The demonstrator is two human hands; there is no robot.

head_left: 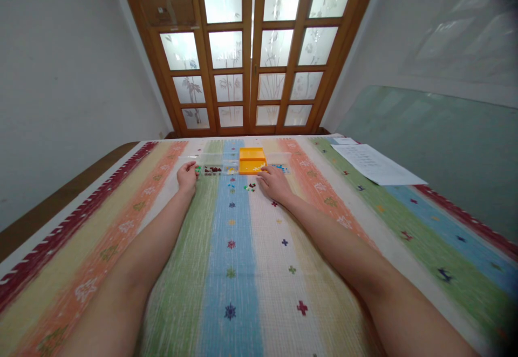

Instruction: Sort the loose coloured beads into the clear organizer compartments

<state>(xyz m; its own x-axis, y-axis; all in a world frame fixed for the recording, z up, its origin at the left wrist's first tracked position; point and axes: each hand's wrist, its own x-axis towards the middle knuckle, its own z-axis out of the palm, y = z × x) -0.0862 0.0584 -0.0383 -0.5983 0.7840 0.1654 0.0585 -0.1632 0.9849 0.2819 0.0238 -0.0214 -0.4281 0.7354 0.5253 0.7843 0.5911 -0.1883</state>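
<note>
Both my arms stretch far forward over a striped, many-coloured cloth [243,270]. My left hand [187,176] is curled with its fingertips at the left end of a clear compartment box [214,169] that holds small coloured beads. My right hand [273,180] rests just right of an orange tray [251,160], its fingers bent at the tray's front corner. A little heap of loose beads [250,187] lies on the cloth between my hands. What either hand pinches is too small to make out.
Sheets of white paper [374,163] lie at the far right of the cloth. Wooden doors with frosted glass panes [251,49] stand behind the table. A dark wooden edge [52,203] runs along the left.
</note>
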